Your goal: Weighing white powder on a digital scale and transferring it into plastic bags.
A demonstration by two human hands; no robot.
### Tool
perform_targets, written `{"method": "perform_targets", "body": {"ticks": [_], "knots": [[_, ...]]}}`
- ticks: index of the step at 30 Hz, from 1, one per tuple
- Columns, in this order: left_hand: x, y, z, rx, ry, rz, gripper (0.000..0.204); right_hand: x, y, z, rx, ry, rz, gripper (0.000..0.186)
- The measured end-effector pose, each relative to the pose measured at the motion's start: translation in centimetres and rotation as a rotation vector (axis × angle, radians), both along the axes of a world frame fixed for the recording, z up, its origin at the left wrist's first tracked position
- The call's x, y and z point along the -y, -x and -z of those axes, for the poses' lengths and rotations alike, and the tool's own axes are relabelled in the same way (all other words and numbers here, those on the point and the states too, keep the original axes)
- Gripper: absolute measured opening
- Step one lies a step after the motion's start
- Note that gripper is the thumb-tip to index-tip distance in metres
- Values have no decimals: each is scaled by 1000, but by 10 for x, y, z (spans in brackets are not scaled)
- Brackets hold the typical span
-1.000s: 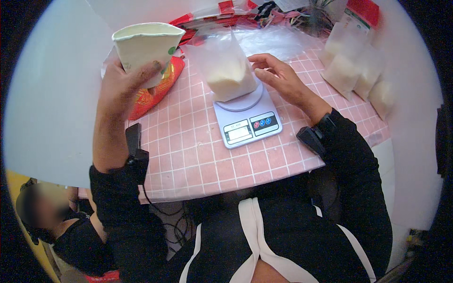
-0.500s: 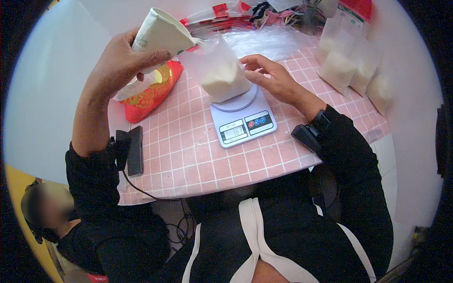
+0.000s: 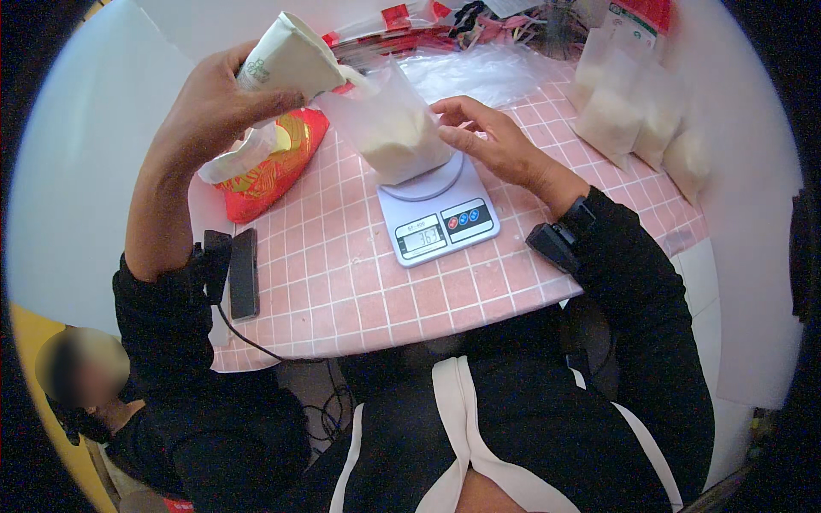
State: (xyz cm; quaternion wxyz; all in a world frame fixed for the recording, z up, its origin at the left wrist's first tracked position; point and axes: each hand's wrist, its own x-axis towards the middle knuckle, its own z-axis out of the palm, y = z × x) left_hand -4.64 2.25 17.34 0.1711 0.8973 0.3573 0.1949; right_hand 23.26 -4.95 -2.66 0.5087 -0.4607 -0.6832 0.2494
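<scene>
My left hand is closed on a pale paper cup, tipped rightward, with pale contents at its lip over the mouth of a translucent bag. The bag, partly filled with cream-white granular stuff, stands on a white digital kitchen scale with a lit display. My right hand is at the bag's right side, fingers curved and apart, thumb and fingertips touching it. Below my left hand lies an opened red-and-gold packet with clear plastic at its top.
Several filled bags stand at the right of the pink tiled tabletop. Clear plastic bags and red items lie at the back. A dark phone and cable are near the left edge. Another person is at lower left.
My left hand has moved up and left, tipping the cup from upright toward the bag. My right hand and the bag have shifted slightly left.
</scene>
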Motion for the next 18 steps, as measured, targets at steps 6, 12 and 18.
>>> {"method": "perform_targets", "body": {"ticks": [6,12,18], "knots": [[0,5,13,71,28,-87,42,1,1,-3,16,18,29,52],[-20,17,59,517,391,-17,43,-4,2,3,-9,-4,9,51],[-21,15,105,1056,706,258,43,-4,-1,5,-13,-9,5,50]]}}
